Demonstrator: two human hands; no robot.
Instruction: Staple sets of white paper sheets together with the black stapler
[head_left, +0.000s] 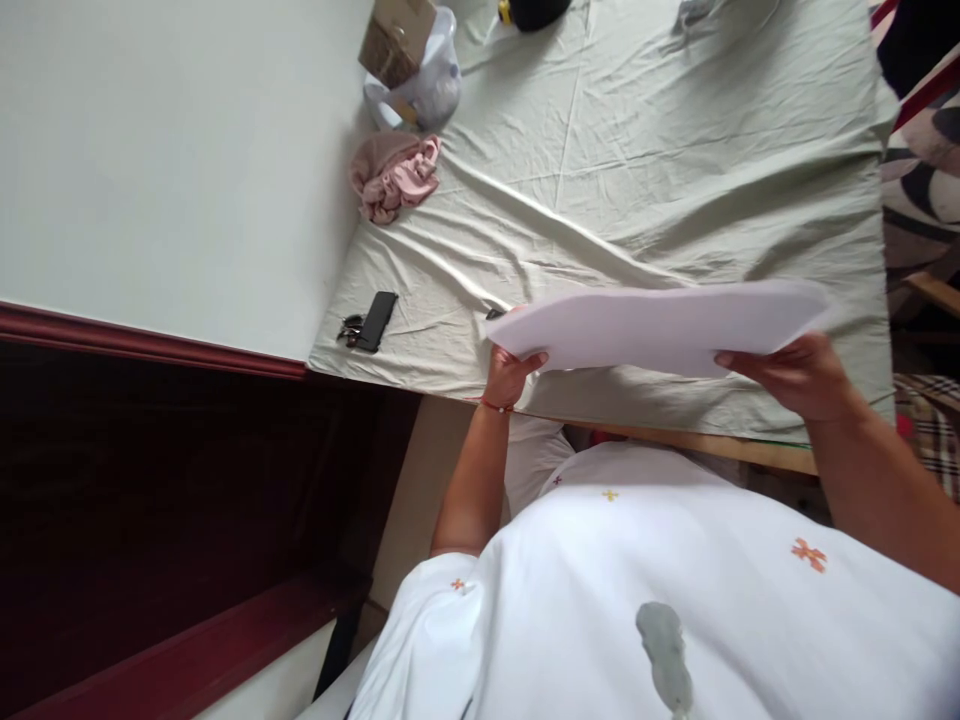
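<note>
Your left hand (511,374) pinches the white sheet (660,328) at its left end, and your right hand (806,376) pinches the right end; both thumbs lie on top, most fingers are hidden. The sheet is above the near edge of the pale cloth (780,170). At left lies a black flat object (377,321).

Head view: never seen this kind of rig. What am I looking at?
No machine here, just one person's bare hands. The single camera is worn on the head, looking forward and down, so the wearer's white shirt shows at the bottom. The left hand and right hand hold a white sheet between them. On the surface, draped in pale cloth, lie a flat black object, a bunched pink cloth and a whitish container with a cardboard box at its top.
</note>
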